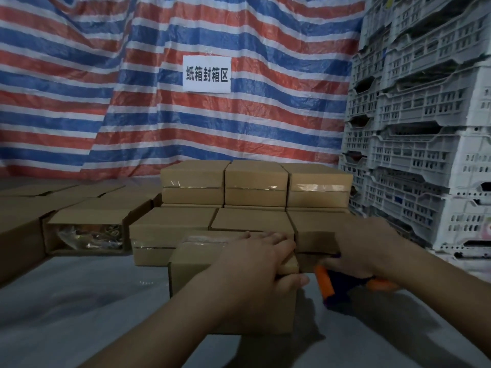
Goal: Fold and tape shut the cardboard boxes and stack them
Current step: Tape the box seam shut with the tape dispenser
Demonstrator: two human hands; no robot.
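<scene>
A small brown cardboard box [202, 272] stands on the grey table in front of me, with clear tape across its top. My left hand [257, 264] lies over the box's right top edge, fingers on the lid and thumb down the front side. My right hand [364, 248] grips an orange and dark blue tape dispenser [325, 284] just right of the box. Behind it, taped boxes [255, 184] are stacked in rows two layers high.
Open boxes with wrapped goods inside [87, 235] line the left side. Stacked white plastic crates [425, 128] tower at the right. A striped tarp with a white paper sign [206, 73] hangs behind. Grey table surface [79, 301] spreads at the front left.
</scene>
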